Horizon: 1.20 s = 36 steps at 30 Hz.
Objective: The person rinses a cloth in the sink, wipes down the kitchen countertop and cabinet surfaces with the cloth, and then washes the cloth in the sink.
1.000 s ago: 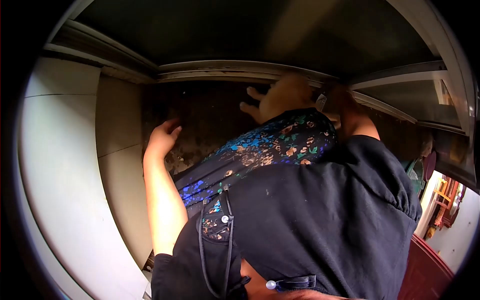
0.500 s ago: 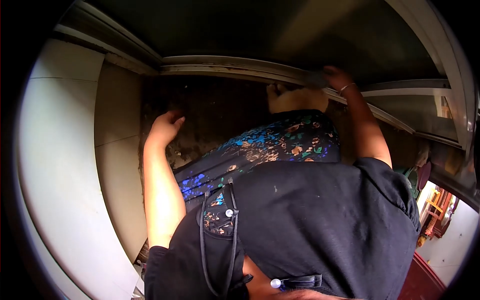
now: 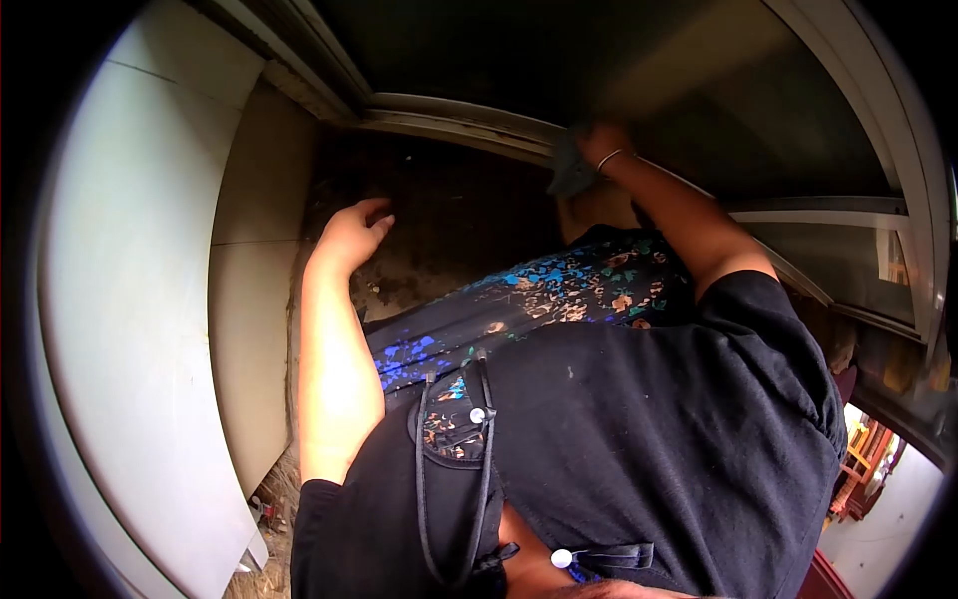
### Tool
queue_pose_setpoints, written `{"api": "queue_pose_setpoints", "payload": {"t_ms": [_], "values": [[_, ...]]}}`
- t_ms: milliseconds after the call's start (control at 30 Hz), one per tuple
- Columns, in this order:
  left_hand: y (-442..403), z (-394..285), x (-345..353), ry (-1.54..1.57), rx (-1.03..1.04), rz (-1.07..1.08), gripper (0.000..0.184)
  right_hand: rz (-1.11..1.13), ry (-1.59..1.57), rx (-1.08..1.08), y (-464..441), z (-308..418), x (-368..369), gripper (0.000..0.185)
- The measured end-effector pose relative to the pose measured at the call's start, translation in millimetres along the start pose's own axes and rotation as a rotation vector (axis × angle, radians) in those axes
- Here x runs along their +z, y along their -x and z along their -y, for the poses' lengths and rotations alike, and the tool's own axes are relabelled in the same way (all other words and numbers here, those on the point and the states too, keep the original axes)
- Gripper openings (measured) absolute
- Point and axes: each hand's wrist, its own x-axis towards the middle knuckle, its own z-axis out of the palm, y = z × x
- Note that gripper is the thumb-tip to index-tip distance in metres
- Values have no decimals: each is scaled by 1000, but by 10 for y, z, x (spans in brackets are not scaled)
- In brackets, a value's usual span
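Observation:
My right hand [image 3: 606, 143], with a thin band at the wrist, reaches out to the far metal rail [image 3: 469, 119]. Its fingers are closed on a grey-blue cloth [image 3: 572, 168], which lies against the rail beside the dark glass panel [image 3: 479, 55]. Part of that grip is dim and slightly blurred. Over the dark floor on the left hovers my left hand [image 3: 354, 236], fingers loosely curved and thumb apart, holding nothing. One of my feet, at the rail before, is now mostly covered by my right arm and the patterned skirt [image 3: 539, 290].
Pale wall panels [image 3: 165, 290] run down the left side. Another framed glass pane [image 3: 838, 255] stands on the right. Behind me at lower right are a white surface [image 3: 883, 514] and reddish-brown wooden items [image 3: 860, 461]. Small debris [image 3: 269, 509] lies at lower left.
My right hand has slid left along the rail with the cloth, and the forearm now crosses over the foot. My left hand keeps its loose pose. The view has turned slightly.

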Motion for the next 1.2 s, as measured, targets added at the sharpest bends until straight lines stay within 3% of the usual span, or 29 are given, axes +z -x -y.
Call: {"api": "queue_pose_setpoints", "payload": {"t_ms": [100,400,467,600,667,767,900,1000,1067,1100,1167,1200], "values": [[15,17,-16,18,12,-18,40,-95,-161,72,-67,52,316,39],[15,51,-42,41,34,-52,41,-102,23,-28,-295,245,467,26],[14,59,-31,43,37,-54,41,-37,178,-24,-455,438,541,26],[34,69,-87,46,-21,-36,42,-39,70,45,-634,1133,582,29],[31,95,-88,54,-26,-30,43,-199,-166,79,-643,1459,583,31],[32,115,-103,50,-41,-31,43,-277,-203,27,-661,1808,639,36],[11,151,-99,54,-16,-68,41,-63,-255,-59,-369,2087,215,39],[13,128,-118,47,-13,-72,41,-259,-63,-109,-459,2069,482,38],[4,126,-126,43,-22,-66,41,-86,109,-138,-421,2048,473,37],[-4,115,-143,51,-33,-44,41,-85,110,-135,-424,2022,413,37],[3,105,-133,58,-40,-15,42,160,41,-146,-414,1928,275,43],[20,54,-184,75,-25,-24,42,141,55,-132,-416,1866,121,43]]}}
